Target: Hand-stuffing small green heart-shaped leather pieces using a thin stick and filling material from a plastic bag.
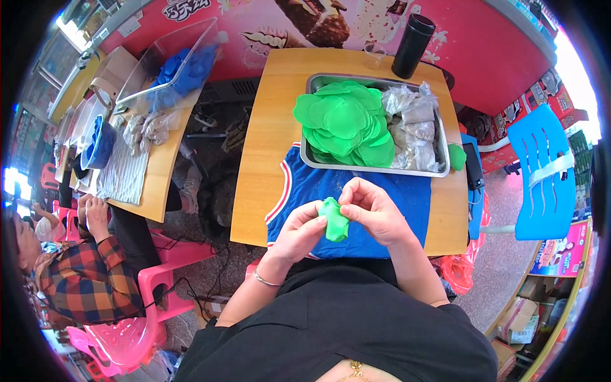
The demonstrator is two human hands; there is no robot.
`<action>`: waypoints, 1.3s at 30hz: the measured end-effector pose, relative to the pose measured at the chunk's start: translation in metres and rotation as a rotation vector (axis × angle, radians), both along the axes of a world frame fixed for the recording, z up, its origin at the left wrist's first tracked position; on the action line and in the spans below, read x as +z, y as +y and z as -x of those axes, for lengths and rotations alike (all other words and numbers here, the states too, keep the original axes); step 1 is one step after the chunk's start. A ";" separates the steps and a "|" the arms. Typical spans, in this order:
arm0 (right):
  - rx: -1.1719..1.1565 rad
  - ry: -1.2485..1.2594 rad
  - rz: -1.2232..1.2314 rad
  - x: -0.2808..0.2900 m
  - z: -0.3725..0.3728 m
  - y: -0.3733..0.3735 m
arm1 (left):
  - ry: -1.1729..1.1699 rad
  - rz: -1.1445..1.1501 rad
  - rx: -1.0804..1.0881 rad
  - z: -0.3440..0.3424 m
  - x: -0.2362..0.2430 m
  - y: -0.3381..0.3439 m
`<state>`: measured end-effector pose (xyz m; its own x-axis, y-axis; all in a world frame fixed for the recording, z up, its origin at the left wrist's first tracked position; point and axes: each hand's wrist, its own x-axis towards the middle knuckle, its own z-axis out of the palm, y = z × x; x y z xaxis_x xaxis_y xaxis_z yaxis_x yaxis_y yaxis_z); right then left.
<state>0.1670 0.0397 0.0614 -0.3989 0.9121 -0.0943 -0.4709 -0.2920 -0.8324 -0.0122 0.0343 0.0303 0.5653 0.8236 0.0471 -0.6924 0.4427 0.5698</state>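
Observation:
Between my two hands, above a blue cloth (391, 197) on the wooden table, is a small folded bundle of green fabric (335, 224). My left hand (304, 230) pinches its left side between thumb and fingers. The thumb and fingertips of my right hand (371, 209) close on its upper right edge. Whatever the bundle wraps, if anything, is hidden. Beyond my hands stands a metal tray (375, 169) with a heap of flat round green fabric pieces (347, 121) on its left. Several small clear plastic bags with greyish contents (415, 124) fill the tray's right side.
A black flask (414, 46) and a clear cup (374, 56) stand behind the tray. One green piece (456, 156) hangs at the table's right edge, near a blue chair (541, 172). At left, a person in a checked shirt (89, 280) sits by another table with blue pieces (181, 73).

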 end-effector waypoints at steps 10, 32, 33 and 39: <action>0.052 -0.093 -0.077 0.010 -0.005 0.002 | 0.212 -0.180 -0.080 0.000 0.003 -0.001; -0.073 -0.329 -0.199 0.012 -0.006 -0.008 | 0.232 -0.079 0.190 -0.013 -0.004 -0.005; -0.072 -0.330 -0.198 0.013 -0.007 -0.009 | 0.272 -0.116 0.192 -0.012 -0.006 -0.004; 0.014 -0.256 -0.091 0.013 -0.011 -0.006 | 0.013 0.018 0.092 -0.010 -0.014 -0.006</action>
<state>0.1776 0.0337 0.0744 -0.3850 0.9162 -0.1116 -0.2380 -0.2154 -0.9471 -0.0018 0.0281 0.0164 0.4878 0.8726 0.0249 -0.7232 0.3880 0.5713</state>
